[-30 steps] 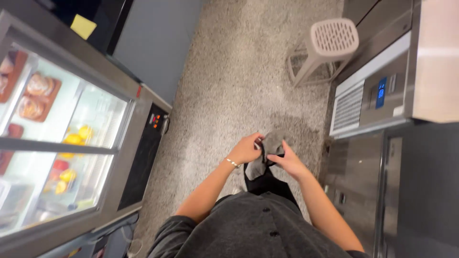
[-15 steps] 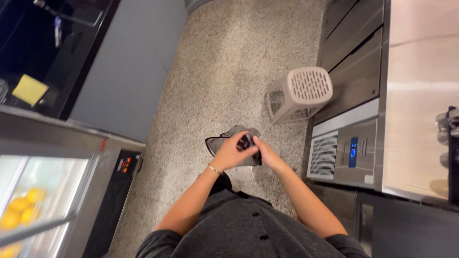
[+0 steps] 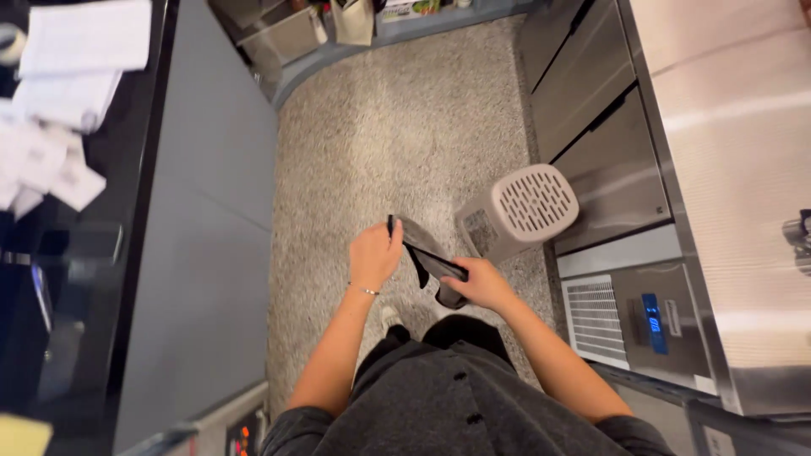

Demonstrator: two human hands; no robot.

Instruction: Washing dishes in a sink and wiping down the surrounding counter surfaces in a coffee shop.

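In the aisle between two runs of equipment, a person stands on a speckled floor (image 3: 397, 127) and holds a dark grey cloth (image 3: 429, 257) out in front of the body at waist height. The left hand (image 3: 374, 253) is closed on the cloth's upper left corner, fingers curled over the edge, with a thin bracelet (image 3: 365, 290) on the wrist. The right hand (image 3: 480, 283) is closed on the lower right part of the cloth, which runs slack and slightly folded between the two hands; a loose end hangs just below the right hand. Both forearms are bare and reach forward from a dark grey top (image 3: 448, 405).

Just beyond the right hand, a pale plastic stool (image 3: 519, 211) with a perforated seat stands on the floor, close against the steel cabinets (image 3: 591, 110) on the right. Those cabinets carry a steel counter (image 3: 726, 152) above them. Nearer the person, the same run has a vent grille (image 3: 596, 317) and, beside it, a small blue display (image 3: 652, 312).

On the left, a plain grey panel (image 3: 207, 253) faces the aisle. Above it a dark counter (image 3: 76, 253) bears loose white papers (image 3: 76, 76) at its far end. A control panel with orange lights (image 3: 245, 439) shows at the lower left edge. At the far end of the aisle, boxes and bags (image 3: 338, 21) sit against the base of the wall; their contents are too small to tell. One shoe (image 3: 389, 316) shows on the floor below the left forearm.
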